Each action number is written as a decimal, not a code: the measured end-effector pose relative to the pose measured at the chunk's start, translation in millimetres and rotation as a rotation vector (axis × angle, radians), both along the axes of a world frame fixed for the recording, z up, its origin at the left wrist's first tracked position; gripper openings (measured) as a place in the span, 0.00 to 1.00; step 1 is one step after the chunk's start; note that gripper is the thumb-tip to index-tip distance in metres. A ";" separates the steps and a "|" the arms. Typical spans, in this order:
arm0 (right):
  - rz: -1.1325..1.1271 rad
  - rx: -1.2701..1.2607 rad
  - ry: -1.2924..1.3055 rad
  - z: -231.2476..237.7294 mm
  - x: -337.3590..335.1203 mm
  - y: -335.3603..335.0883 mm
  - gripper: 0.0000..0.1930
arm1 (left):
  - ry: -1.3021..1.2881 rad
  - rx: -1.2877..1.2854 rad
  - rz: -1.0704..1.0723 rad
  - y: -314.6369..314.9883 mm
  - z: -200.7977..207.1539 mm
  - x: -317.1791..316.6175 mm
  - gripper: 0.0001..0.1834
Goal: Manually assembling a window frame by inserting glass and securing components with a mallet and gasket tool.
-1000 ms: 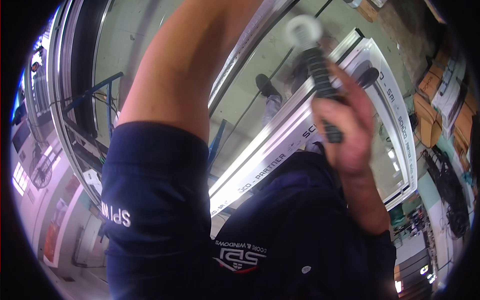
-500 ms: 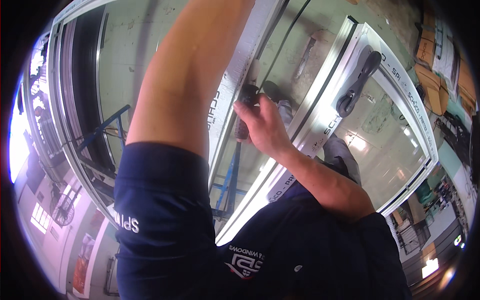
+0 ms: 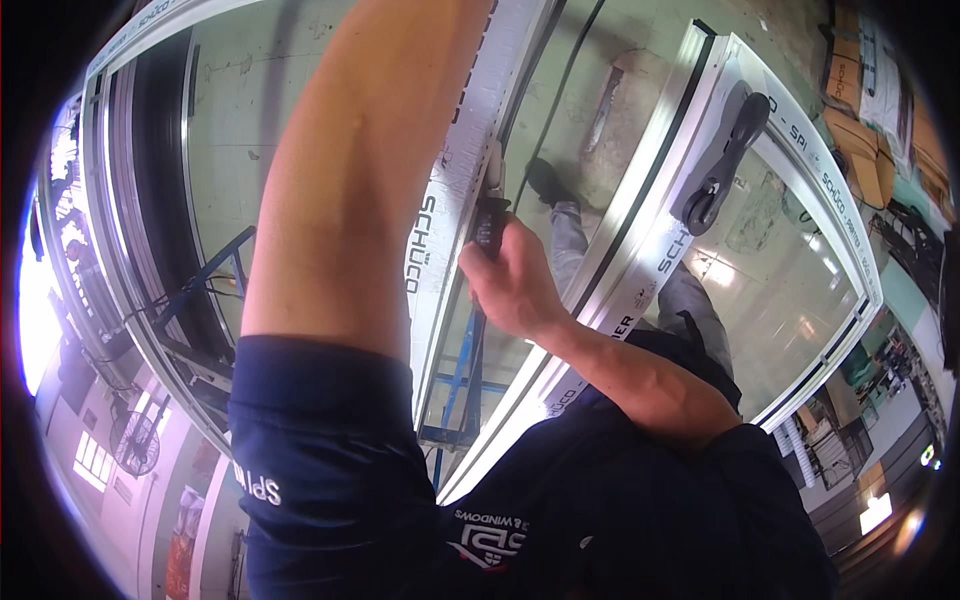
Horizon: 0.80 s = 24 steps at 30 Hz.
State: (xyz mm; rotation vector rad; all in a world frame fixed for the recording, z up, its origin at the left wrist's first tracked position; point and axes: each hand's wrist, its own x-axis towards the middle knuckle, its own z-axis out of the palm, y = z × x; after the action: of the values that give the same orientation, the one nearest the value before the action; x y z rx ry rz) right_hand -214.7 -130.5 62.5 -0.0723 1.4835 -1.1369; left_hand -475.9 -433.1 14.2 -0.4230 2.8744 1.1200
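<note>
My right hand (image 3: 522,285) is closed around the black ribbed handle of a hand tool (image 3: 490,222). A pale tip sticks out past its far end, close to the inner edge of a white film-covered frame profile (image 3: 422,265). What kind of tool it is does not show clearly. My left arm (image 3: 350,190) stretches out over that profile and leaves the picture at the top, so the left hand is out of sight. To the right of my right hand runs a second white-filmed profile (image 3: 640,270), with a black lever handle (image 3: 722,170) mounted on it.
A glazed panel (image 3: 770,290) lies to the right. Blue metal supports (image 3: 460,385) show below the frames. Dark profiles (image 3: 150,180) stand on the left. My shoe (image 3: 545,180) is on the floor between the frames. Cardboard-wrapped pieces (image 3: 860,160) lie far right.
My right hand and the tool have come nearer to me along the profile, and less of the handle shows below my fingers. The whole view has shifted slightly; my left arm stays stretched out.
</note>
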 end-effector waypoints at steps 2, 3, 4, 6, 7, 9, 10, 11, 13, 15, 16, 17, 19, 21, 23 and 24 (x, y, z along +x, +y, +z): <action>0.038 -0.003 0.333 -5.7 6.2 4.0 0.07 | -0.009 -0.049 0.005 1.8 1.1 -0.3 0.15; 0.034 -0.003 0.332 -7.9 9.3 7.3 0.07 | -0.011 -0.050 0.001 2.8 1.5 -0.9 0.15; 0.082 -0.064 0.406 -7.4 13.0 9.4 0.07 | 0.007 -0.067 -0.013 1.4 0.4 -0.5 0.16; 0.129 -0.128 0.476 -11.8 15.0 8.6 0.07 | 0.021 -0.087 -0.027 -1.8 -2.6 1.5 0.16; 0.055 -0.114 0.416 -19.0 9.3 2.9 0.09 | 0.027 -0.101 -0.028 -1.2 -3.1 0.7 0.16; -0.062 -0.073 0.311 -23.0 -12.5 -9.9 0.13 | 0.030 -0.114 -0.028 0.4 -1.4 -0.5 0.16; 0.163 -0.107 0.430 -21.4 -29.7 -9.7 0.13 | 0.012 -0.053 -0.020 0.6 1.1 -3.3 0.16; 0.147 -0.106 0.399 -23.3 -26.4 -4.2 0.13 | -0.006 0.009 -0.013 1.9 2.4 -4.8 0.16; 0.089 -0.084 0.299 -18.0 -8.8 10.5 0.13 | 0.012 -0.015 -0.021 4.6 0.0 0.0 0.16; 0.064 -0.044 0.151 -12.2 0.5 13.7 0.16 | 0.024 -0.046 -0.019 -1.4 -0.1 3.8 0.16; 0.063 -0.044 0.146 -12.6 -6.1 10.8 0.16 | 0.010 -0.024 -0.026 -2.8 0.4 3.2 0.15; 0.144 -0.087 0.177 -13.1 -19.8 5.0 0.16 | -0.005 0.000 -0.034 -2.0 -0.1 2.5 0.15; 0.108 0.088 -0.030 1.2 -39.5 -9.1 0.11 | -0.016 0.021 -0.036 -0.8 0.9 1.0 0.15; 0.151 -0.061 0.160 -6.5 -26.5 5.8 0.10 | -0.023 0.038 -0.037 2.2 2.4 0.4 0.15; 0.163 -0.210 0.312 -8.5 -3.8 19.5 0.08 | 0.004 -0.017 -0.019 4.8 3.2 3.5 0.14; 0.162 -0.214 0.311 -12.0 -0.5 20.2 0.08 | 0.002 -0.021 -0.019 2.4 4.4 3.1 0.14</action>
State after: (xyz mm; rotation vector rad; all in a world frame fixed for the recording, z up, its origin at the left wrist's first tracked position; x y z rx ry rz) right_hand -215.2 -110.3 50.5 -0.5292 1.5881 -1.1855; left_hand -472.8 -430.7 18.6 -0.3949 2.8880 1.0897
